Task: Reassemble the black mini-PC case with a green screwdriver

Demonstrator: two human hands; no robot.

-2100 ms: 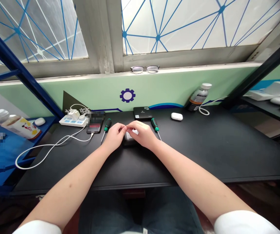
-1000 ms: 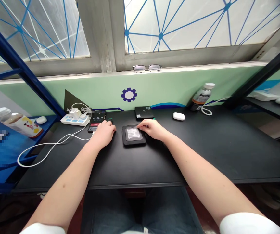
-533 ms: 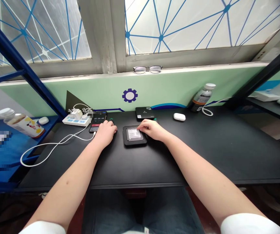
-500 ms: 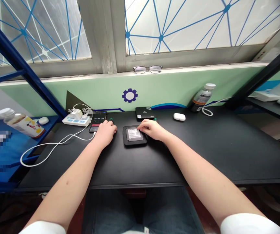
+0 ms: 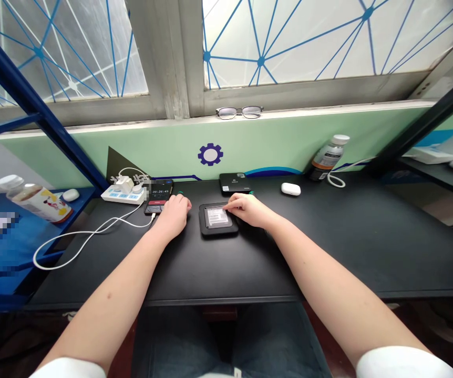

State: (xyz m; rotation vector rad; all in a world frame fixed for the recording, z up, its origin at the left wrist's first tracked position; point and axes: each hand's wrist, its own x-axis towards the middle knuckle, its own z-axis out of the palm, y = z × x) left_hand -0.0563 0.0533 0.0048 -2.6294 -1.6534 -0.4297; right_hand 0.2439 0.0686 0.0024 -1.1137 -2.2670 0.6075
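Note:
A black hard-drive enclosure [image 5: 219, 231] lies on the desk in front of me, with a silver-labelled drive [image 5: 217, 216] showing inside it. The fingertips of my right hand [image 5: 250, 209] are pinched together at the enclosure's upper right part; whatever they hold is hidden. A small green piece [image 5: 251, 193] shows just behind that hand. My left hand [image 5: 174, 214] rests on the desk left of the enclosure, fingers curled together, and their grip is hidden. Close by it lie a phone [image 5: 158, 195] running a timer and another small green piece [image 5: 180, 193], partly covered.
Behind the enclosure lies a flat black cover or box [image 5: 234, 182]. A white earbud case [image 5: 290, 189] and a bottle [image 5: 329, 157] are at the right. At the left are a power strip [image 5: 122, 193], a white cable [image 5: 88, 232] and another bottle [image 5: 37, 198]. Glasses [image 5: 239, 112] rest on the sill.
My left hand has shifted slightly right, uncovering a little more of the phone. The timer has advanced one second. My right hand stays at the same part of the enclosure.

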